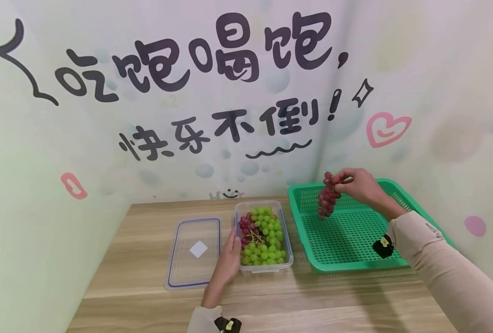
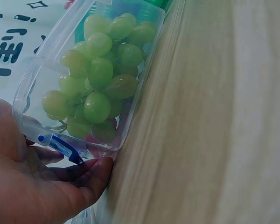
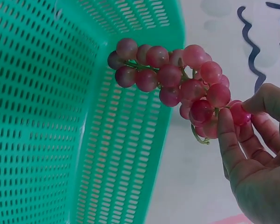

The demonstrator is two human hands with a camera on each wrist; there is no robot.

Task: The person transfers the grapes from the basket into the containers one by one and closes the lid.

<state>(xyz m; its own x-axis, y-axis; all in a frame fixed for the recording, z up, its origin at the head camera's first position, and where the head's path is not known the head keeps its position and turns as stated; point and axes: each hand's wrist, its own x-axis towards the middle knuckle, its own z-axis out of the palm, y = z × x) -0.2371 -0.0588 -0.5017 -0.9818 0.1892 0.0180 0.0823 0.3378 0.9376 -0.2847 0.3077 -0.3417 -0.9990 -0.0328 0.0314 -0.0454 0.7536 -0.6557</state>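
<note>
Beige cloth of the right sleeve (image 1: 450,273) fills the lower right of the head view; the left sleeve (image 1: 202,320) shows at the bottom edge. At upper right of the tabletop (image 1: 117,296), the right hand (image 1: 360,186) pinches a bunch of red grapes (image 1: 328,201) at one end, and it hangs just below and left of the fingers, over the green basket (image 1: 354,266). Only the right wrist view shows the bunch's green stem (image 3: 142,66) plainly, the grapes reaching leftward from the fingertips.

At lower centre, the left hand (image 1: 231,254) holds the left side of the clear box (image 1: 267,268), which carries green grapes (image 1: 267,226) and more red grapes (image 1: 245,223). The left wrist view alone shows its fingertips bent at the box's bottom edge, beside a blue strip (image 2: 63,147).

The whole lid (image 1: 190,273), with a white square (image 1: 198,249), appears only in the head view, left of the box. Black writing (image 1: 155,64) on the wall (image 1: 63,143) reads "吃饱喝饱,快乐不倒!" Lettering on the right cuff is too small to read.
</note>
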